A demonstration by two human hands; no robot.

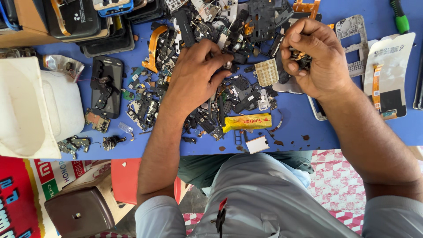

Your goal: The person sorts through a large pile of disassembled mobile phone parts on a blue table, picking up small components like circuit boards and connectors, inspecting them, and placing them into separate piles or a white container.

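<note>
Two hands are working: left hand (194,75) fingers pinching a small round part (228,65), right hand (315,57) fingers gripping dark phone scrap (301,57); a white tub (26,110) sitting far left, contents unclear.

Phone repair workshop: dismantled phone parts (211,101) litter blue table (299,119).

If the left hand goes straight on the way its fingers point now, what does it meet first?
Probably the small round metal part at the left hand fingertips, then the pile of dark phone parts behind; depth is unclear.
</note>
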